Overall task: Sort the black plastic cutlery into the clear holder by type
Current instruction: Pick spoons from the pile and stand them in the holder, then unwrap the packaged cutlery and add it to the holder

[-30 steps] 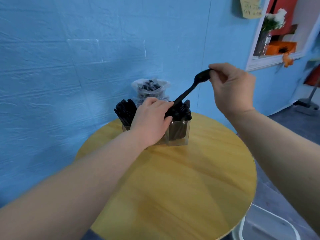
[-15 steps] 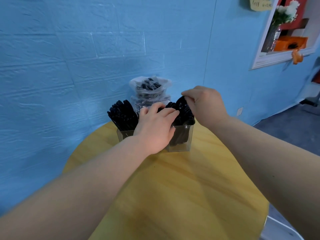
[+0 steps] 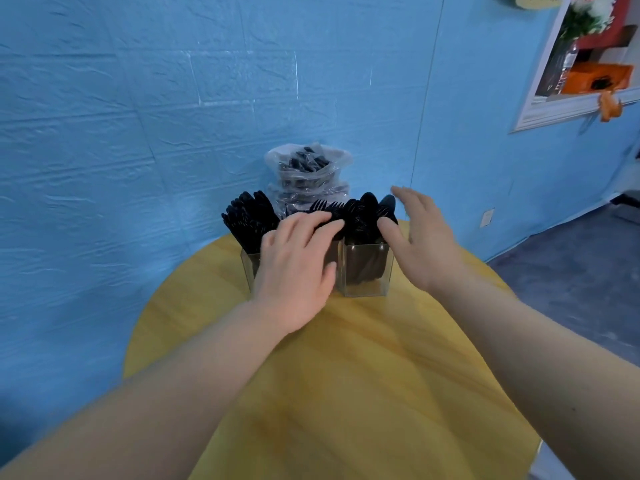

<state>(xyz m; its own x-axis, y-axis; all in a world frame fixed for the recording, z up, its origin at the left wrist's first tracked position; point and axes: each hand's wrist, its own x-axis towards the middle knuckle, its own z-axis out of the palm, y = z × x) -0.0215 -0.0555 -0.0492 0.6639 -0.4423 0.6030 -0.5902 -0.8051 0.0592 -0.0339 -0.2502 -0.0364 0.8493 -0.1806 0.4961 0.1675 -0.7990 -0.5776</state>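
Observation:
A clear three-compartment holder [image 3: 367,271] stands at the far side of the round wooden table [image 3: 346,393]. Black knives [image 3: 249,220] fill its left compartment, forks [image 3: 327,206] the middle, spoons [image 3: 367,216] the right. My left hand [image 3: 298,268] rests flat against the holder's front, fingers straight over the forks. To the right of the spoons is my right hand [image 3: 419,244], fingers spread, thumb touching the spoon heads, holding nothing.
A clear plastic bag [image 3: 308,174] with more black cutlery sits behind the holder against the blue wall. At the upper right, a white-framed shelf [image 3: 571,109] holds flowers and an orange box. Grey floor lies to the right.
My right hand carried a black spoon down into the right compartment, let go of it and opened beside the holder. My left hand stayed on the holder.

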